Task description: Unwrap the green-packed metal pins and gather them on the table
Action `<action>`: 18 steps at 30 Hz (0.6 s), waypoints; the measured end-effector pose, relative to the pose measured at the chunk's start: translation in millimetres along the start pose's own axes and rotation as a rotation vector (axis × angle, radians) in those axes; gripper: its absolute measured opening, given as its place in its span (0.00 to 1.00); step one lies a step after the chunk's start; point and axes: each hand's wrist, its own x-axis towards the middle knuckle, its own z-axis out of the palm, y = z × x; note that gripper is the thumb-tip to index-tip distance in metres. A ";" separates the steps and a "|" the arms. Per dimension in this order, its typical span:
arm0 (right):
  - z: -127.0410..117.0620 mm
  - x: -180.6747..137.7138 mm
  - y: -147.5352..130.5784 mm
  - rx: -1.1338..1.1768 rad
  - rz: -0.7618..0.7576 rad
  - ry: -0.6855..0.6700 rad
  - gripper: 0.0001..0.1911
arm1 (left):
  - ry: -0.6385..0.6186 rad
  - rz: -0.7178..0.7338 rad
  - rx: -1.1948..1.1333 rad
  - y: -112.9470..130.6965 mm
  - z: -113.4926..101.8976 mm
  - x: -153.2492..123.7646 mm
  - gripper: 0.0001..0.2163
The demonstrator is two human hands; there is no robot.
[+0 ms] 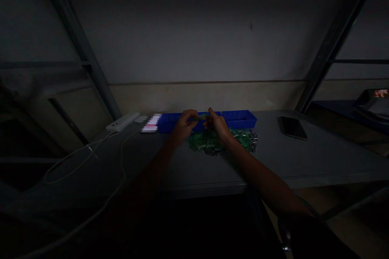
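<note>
My left hand [184, 124] and my right hand [218, 124] are raised close together over the table, fingers pinched toward each other. Between their fingertips is a small greenish piece [201, 117], too dark and small to name. Just below lies a heap of green see-through pieces with shiny metal ends [240, 138], partly covered by my right hand and wrist. Behind my hands, a long blue plastic tray [243, 122] runs along the back; the hands hide its middle.
The grey table [170, 172] meets a wall. On the right rests a dark phone [293, 128]. To the left are a white power strip [123, 122], a lit, blurred screen [151, 123] and loose white cables [122, 158]. Metal posts [91, 64] frame both sides.
</note>
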 end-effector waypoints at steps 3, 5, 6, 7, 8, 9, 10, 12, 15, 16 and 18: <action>-0.6 1.3 1.2 0.023 -0.017 0.027 0.19 | 0.006 0.144 0.265 0.3 2.6 -2.8 0.07; -0.5 2.1 2.8 -0.012 -0.080 0.062 0.13 | 0.025 0.181 0.391 -0.8 4.3 -4.7 0.10; -0.1 2.5 3.8 -0.034 -0.118 0.078 0.12 | 0.035 0.187 0.435 -1.4 5.0 -5.6 0.11; 0.6 2.7 4.9 -0.053 -0.157 0.091 0.10 | 0.042 0.189 0.469 -2.0 5.4 -6.4 0.12; 1.5 2.9 6.0 -0.065 -0.193 0.105 0.09 | 0.048 0.190 0.495 -2.6 5.6 -7.2 0.13; 2.4 3.1 7.1 -0.074 -0.226 0.122 0.08 | 0.054 0.187 0.513 -2.9 5.8 -7.8 0.14; 3.4 3.0 8.0 -0.087 -0.254 0.140 0.07 | 0.062 0.181 0.523 -3.2 5.9 -8.2 0.15; 4.5 2.3 8.8 -0.128 -0.310 0.192 0.07 | 0.077 0.155 0.514 -3.8 6.3 -8.2 0.17; 3.2 -1.2 6.6 -0.218 -0.413 0.252 0.08 | 0.130 0.069 0.417 -5.4 7.1 -4.9 0.13; 2.4 -3.0 5.0 -0.251 -0.460 0.253 0.08 | 0.150 0.022 0.356 -6.1 7.1 -2.8 0.10; 1.2 -7.4 1.4 -0.321 -0.571 0.217 0.07 | 0.181 -0.120 0.182 -7.6 5.6 2.6 0.09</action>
